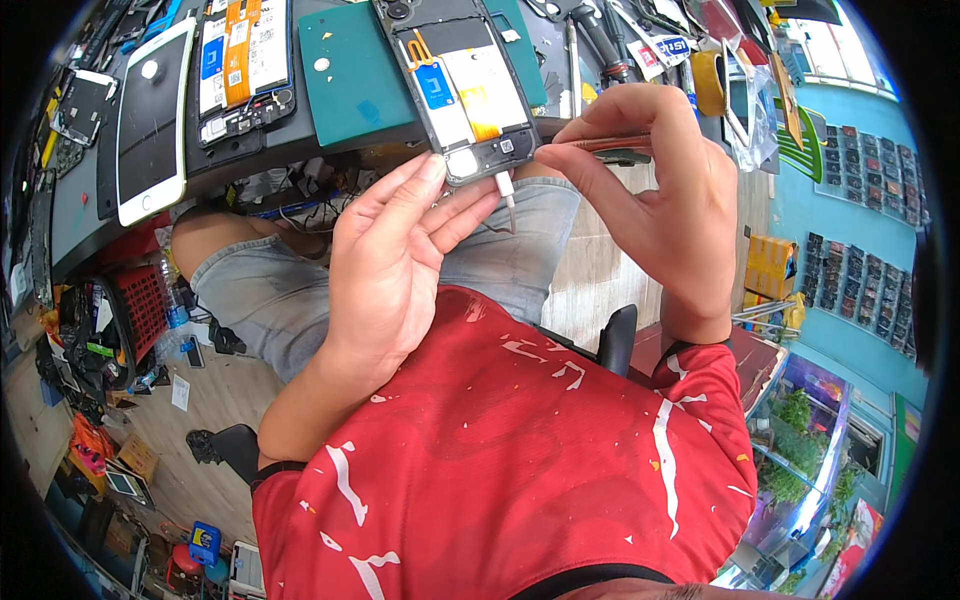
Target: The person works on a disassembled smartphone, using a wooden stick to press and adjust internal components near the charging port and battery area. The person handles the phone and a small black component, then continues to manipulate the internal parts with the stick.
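Note:
An opened smartphone (478, 95) with its back off shows a battery, an orange flex cable and a blue label. Its lower end rests in my left hand (390, 235), thumb on the frame's corner and fingers beneath. A white charging cable (505, 187) is plugged into the bottom edge and hangs down by my fingertips. My right hand (650, 165) pinches slim copper-coloured tweezers (610, 143) close to the phone's lower right corner. The tweezers' tips are hidden by my fingers. The phone's upper part lies over a green mat (350, 75).
On the dark bench left of the mat lie another opened phone (240, 70) and a white-framed phone (155, 120) with a dark screen. Hand tools (600, 45) and a roll of yellow tape (710, 83) crowd the right. A red basket (140, 305) stands low at the left.

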The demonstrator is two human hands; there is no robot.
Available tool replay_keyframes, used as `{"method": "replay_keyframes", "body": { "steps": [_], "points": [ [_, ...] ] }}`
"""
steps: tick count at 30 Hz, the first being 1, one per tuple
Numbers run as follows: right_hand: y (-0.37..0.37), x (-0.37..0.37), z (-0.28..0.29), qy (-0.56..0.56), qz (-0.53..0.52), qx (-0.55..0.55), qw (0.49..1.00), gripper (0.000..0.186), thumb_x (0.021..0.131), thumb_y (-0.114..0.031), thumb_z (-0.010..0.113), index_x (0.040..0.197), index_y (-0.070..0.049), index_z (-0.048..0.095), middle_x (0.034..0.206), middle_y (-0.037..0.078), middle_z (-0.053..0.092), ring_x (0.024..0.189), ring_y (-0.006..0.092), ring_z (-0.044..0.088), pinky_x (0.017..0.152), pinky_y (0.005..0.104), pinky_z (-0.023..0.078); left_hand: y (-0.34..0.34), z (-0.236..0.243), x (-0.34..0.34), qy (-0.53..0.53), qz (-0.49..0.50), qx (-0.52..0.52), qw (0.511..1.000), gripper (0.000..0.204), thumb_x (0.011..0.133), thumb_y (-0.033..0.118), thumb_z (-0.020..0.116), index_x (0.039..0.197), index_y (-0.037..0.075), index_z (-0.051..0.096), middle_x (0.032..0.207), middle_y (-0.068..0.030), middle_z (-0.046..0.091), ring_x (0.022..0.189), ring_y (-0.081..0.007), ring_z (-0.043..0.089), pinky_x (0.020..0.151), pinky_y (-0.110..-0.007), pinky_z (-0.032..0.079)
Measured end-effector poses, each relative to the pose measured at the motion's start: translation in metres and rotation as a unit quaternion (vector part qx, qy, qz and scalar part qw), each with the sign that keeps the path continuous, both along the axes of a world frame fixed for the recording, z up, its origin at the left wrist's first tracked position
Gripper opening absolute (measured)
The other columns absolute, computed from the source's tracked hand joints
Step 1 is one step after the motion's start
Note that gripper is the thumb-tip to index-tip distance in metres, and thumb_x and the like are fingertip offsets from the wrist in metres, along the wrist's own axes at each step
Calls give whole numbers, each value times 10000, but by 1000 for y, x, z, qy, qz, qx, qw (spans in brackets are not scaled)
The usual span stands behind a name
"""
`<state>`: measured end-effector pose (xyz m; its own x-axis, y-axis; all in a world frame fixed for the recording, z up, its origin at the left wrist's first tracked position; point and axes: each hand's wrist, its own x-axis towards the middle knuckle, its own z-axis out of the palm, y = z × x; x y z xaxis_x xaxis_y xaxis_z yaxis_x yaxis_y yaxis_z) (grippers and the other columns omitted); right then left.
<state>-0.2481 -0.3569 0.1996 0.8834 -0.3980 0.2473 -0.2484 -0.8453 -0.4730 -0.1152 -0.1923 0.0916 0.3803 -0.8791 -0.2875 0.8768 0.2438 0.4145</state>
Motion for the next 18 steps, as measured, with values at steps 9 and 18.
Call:
{"method": "replay_keyframes", "body": {
  "steps": [9,18],
  "points": [
    [-10,-15,-5,-143,-4,96,985,342,976,128,757,1262,58,583,1156,251,782,1058,293,807,922,401,682,1,-4,0,-14,-2,18,1000,380,1174,168,543,1415,-111,635,1401,-256,718,1321,-391,713,1207,-531,549],
    [-30,-32,-24,-341,-28,161,926,299,1028,127,677,1286,54,543,1172,333,766,1015,343,813,910,439,696,0,-5,-1,-16,17,21,1000,378,1160,151,578,1426,-109,644,1378,-249,734,1288,-390,735,1167,-524,574]
  ]
}}
